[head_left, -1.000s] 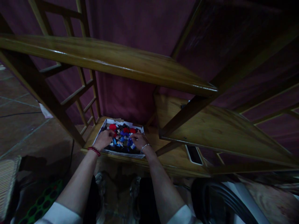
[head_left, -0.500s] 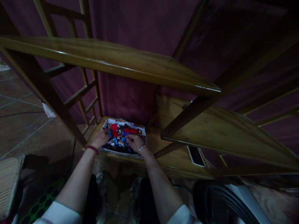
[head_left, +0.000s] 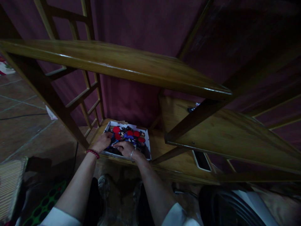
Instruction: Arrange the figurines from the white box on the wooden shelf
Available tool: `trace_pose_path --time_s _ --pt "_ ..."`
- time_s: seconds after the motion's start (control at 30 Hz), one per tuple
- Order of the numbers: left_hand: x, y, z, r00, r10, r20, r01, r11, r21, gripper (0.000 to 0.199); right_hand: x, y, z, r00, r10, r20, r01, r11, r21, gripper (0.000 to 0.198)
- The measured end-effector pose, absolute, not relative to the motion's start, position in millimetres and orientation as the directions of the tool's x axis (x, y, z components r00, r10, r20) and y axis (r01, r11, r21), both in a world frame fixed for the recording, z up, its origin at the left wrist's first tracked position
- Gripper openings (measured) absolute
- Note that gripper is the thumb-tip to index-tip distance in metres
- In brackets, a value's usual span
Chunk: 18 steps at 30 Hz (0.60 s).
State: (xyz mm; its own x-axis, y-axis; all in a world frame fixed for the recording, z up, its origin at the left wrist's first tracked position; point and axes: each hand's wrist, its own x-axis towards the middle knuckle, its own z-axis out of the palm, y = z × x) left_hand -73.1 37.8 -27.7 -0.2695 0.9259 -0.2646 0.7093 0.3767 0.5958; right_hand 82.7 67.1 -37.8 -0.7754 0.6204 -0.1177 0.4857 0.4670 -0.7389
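A shallow white box holds many small figures in red, blue and black, heaped together. My left hand, with a red bead bracelet at the wrist, reaches over the box's left side. Its fingers are curled among the figures, and what they grip is too dark to make out. My right hand, wearing a silver bracelet, is over the front middle of the box close to the left one. Its fingers bend down into the pile in a pinch, their tips partly hidden.
The box stands on a low wooden shelf. A wooden bar crosses above it, with a raised shelf to the right. A dark, pale-edged rectangular object lies right of the box. A lattice side rises at left.
My right hand has moved left and toward me across the box, closer to my left hand. The blue piece near my left fingertips is no longer visible there. The view has shifted slightly.
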Motion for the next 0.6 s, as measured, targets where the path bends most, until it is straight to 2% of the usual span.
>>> trace_pose_path --time_s 0.13,0.3,0.47,0.6 --pt "-68.2 36.1 -17.6 -0.293 0.915 -0.276 0.677 0.403 0.616 0.036 75.3 67.5 -32.7 -0.719 0.686 -0.107 0.577 0.505 -0.641 0.034" --pt "-59.8 34.3 -7.7 -0.256 0.936 -0.24 0.776 0.347 0.526 0.037 62.1 64.8 -37.1 -0.763 0.632 -0.134 0.614 0.644 -0.457 0.028" --pt "-53.4 35.4 -6.4 -0.212 0.953 -0.216 0.83 0.292 0.474 0.036 52.8 66.6 -47.4 -0.762 0.604 -0.232 0.642 0.659 -0.391 0.033" --pt "-49.7 36.3 -3.7 -0.21 0.95 -0.231 0.83 0.298 0.471 0.034 51.0 66.8 -45.2 -0.765 0.604 -0.222 0.641 0.679 -0.358 0.033"
